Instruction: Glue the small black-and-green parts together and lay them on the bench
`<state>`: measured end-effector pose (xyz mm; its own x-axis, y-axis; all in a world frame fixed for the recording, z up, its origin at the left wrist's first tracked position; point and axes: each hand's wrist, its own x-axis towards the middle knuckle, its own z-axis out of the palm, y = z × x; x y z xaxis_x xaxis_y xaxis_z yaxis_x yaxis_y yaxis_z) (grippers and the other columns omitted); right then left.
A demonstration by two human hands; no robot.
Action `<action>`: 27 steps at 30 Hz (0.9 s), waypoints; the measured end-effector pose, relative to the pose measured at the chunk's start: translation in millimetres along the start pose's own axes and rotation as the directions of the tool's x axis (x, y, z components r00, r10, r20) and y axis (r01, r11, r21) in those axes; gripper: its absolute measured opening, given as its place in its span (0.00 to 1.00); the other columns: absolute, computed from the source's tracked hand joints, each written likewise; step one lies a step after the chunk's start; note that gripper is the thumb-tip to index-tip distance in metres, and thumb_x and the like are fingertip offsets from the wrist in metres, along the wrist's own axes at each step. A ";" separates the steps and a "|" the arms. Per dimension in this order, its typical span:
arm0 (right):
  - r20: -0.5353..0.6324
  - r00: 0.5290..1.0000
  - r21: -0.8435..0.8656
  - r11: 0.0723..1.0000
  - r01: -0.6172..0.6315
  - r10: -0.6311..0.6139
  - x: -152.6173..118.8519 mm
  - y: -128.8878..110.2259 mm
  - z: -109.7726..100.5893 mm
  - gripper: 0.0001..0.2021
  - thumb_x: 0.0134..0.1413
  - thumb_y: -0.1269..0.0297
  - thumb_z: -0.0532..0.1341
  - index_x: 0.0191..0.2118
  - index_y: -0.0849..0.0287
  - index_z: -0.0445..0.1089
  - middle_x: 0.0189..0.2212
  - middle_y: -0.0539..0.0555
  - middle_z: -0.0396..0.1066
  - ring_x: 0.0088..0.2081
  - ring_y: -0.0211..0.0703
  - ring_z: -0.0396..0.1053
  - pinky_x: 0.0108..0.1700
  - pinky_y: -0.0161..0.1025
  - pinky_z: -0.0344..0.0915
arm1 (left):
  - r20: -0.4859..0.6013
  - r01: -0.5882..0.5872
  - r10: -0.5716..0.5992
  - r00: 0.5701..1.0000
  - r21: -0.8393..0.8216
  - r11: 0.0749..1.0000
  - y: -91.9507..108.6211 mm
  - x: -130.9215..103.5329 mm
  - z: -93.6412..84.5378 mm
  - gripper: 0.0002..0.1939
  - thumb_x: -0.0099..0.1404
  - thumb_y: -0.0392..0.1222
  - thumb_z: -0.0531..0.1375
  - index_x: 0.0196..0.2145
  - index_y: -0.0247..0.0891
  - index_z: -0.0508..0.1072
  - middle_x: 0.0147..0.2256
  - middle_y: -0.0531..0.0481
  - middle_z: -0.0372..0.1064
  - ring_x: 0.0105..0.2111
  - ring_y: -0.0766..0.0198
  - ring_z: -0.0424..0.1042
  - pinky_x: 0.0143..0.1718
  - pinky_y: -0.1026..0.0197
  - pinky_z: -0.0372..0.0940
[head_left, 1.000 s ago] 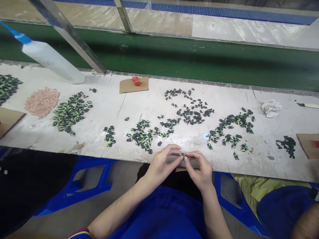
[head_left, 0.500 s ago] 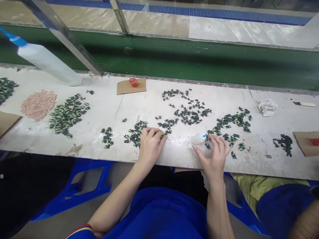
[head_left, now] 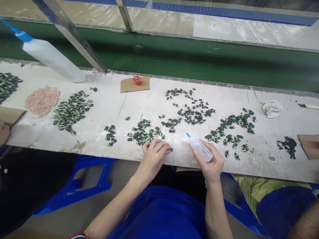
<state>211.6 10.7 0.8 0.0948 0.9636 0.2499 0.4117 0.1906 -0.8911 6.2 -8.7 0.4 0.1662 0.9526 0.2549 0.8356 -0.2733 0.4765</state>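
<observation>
Between the fingertips of my left hand (head_left: pixel 156 152) is a small black-and-green piece (head_left: pixel 170 150), just in front of a pile of black-and-green pieces (head_left: pixel 142 133). My right hand (head_left: pixel 211 161) is closed round a small translucent bottle (head_left: pixel 201 150), whose blue needle tip points up and to the left. Small black parts (head_left: pixel 191 116) lie scattered behind the hands. To the right of the bottle is another group of black-and-green pieces (head_left: pixel 234 122).
At the left are a large white bottle (head_left: pixel 54 59), a pink pile (head_left: pixel 43 101) and a person's hand (head_left: pixel 4 132). A red cup (head_left: pixel 137 80) rests on cardboard (head_left: pixel 124 87). Crumpled tissue (head_left: pixel 272 109) and dark pieces (head_left: pixel 289 147) lie at the right.
My right hand has picked up the small bottle and tilted it. My left hand has moved nearer the table's front edge with a piece at its fingertips. Another person's hand now shows at the left.
</observation>
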 end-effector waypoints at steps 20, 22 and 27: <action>0.048 0.967 0.111 0.960 -0.255 0.251 -1.0 -8.7 21.7 0.13 0.47 0.57 0.65 0.19 0.59 0.72 0.16 0.49 0.69 0.20 0.39 0.65 0.21 0.34 0.61 | -0.077 0.069 -0.078 0.994 -0.122 0.990 -8.3 2.6 8.2 0.05 0.68 0.40 0.58 0.35 0.44 0.75 0.34 0.53 0.79 0.36 0.59 0.76 0.44 0.51 0.52; 0.056 0.965 0.104 0.960 -0.259 0.254 -0.9 -8.5 22.0 0.14 0.47 0.56 0.65 0.19 0.59 0.71 0.15 0.49 0.68 0.19 0.39 0.64 0.21 0.34 0.60 | -0.081 0.080 -0.090 0.993 -0.122 0.989 -8.1 2.9 8.7 0.05 0.68 0.40 0.59 0.35 0.44 0.75 0.34 0.54 0.79 0.36 0.60 0.76 0.44 0.51 0.52; 0.073 0.960 0.095 0.957 -0.275 0.269 -0.6 -9.9 23.4 0.16 0.48 0.55 0.64 0.17 0.59 0.68 0.14 0.47 0.64 0.19 0.37 0.60 0.21 0.34 0.57 | -0.080 0.079 -0.090 0.993 -0.132 0.988 -7.8 3.2 9.2 0.04 0.67 0.38 0.60 0.35 0.44 0.75 0.34 0.54 0.79 0.36 0.60 0.76 0.44 0.51 0.51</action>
<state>186.3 12.7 0.6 0.1353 0.9904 -0.0272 0.2821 -0.0648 -0.9572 5.0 -2.3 -10.2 0.0476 0.9597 0.2771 0.7695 -0.2121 0.6024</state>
